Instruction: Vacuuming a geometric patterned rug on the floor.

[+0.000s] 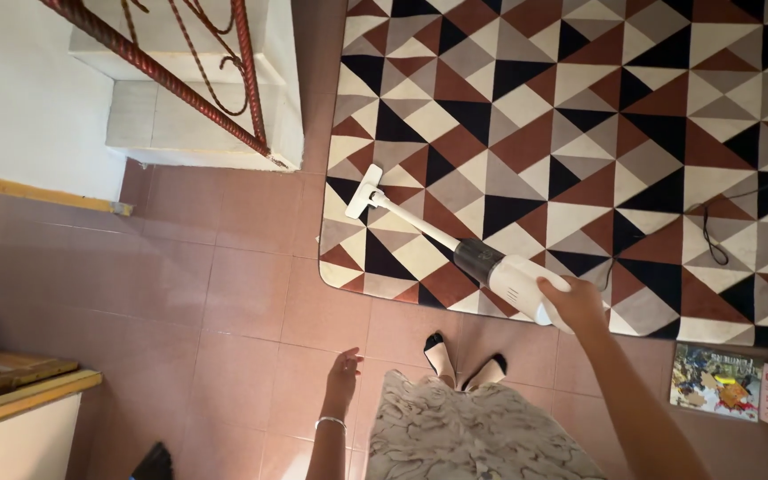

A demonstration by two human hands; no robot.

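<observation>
White and slim, a stick vacuum [455, 249] stretches across a triangle-patterned rug [633, 116], its floor head [365, 193] near the rug's left edge, just short of the pink tiled floor [224, 284]. The right hand [571, 304] has its fingers wrapped around the handle; the left hand [342, 373] hangs free, fingers loosely spread, holding nothing. A dark cord [713, 233] trails over the rug to the right: a backward pull could snag it, and the head might catch and curl the rug's border.
</observation>
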